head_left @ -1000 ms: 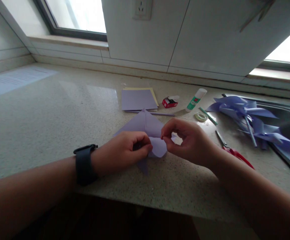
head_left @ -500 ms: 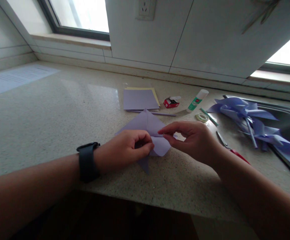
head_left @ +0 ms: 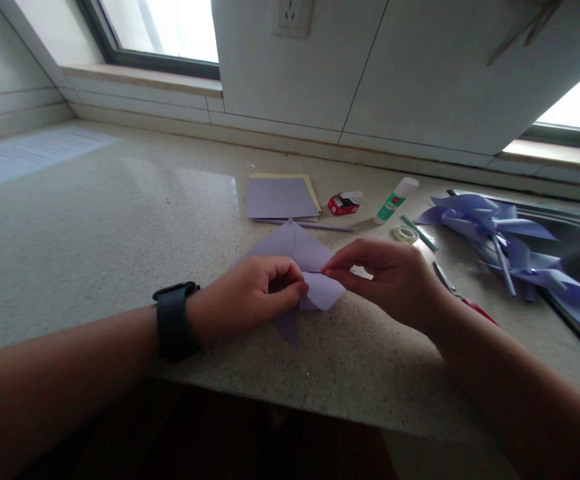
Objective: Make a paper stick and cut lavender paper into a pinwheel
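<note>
Hands, left (head_left: 250, 293) and right (head_left: 387, 280), each pinch purple paper (head_left: 297, 250) in closed grip.

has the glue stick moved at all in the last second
No. The glue stick keeps its place between the red box and the tape roll; only the camera shifted slightly.

Left hand (head_left: 250, 293) curled — seemingly pinching, right hand (head_left: 390, 280) fingertips pinched
</note>
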The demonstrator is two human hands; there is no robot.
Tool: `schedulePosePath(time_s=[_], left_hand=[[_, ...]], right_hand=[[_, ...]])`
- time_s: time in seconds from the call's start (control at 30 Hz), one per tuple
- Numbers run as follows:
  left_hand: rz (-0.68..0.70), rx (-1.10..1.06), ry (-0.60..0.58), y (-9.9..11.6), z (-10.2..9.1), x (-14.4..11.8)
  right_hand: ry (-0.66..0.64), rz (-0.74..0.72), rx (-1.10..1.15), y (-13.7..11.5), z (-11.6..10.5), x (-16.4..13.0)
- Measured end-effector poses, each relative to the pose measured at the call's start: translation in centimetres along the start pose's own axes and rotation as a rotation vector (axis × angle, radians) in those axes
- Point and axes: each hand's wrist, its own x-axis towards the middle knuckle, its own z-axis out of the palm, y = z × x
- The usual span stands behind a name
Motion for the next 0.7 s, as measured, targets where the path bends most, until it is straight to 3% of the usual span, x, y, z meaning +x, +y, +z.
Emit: schedulePosePath(time_s=[0.33,0.57,0.7], left_hand=[[-0.018,-0.027,0.106,0.0,0.1,0.0],[0.022,-0.073,0.219,-0.3,0.3,0.0],[0.027,-0.058,0.243,-0.1,0.3,-0.2]], right_hand=[[-0.024,0.060,0.118,-1.5,0.3,-1.2],[-0.061,-0.154,-0.003,-2.4,0.7,-0.9],[-0.048,-0.160,0.014,-2.3,1.4,-0.6]])
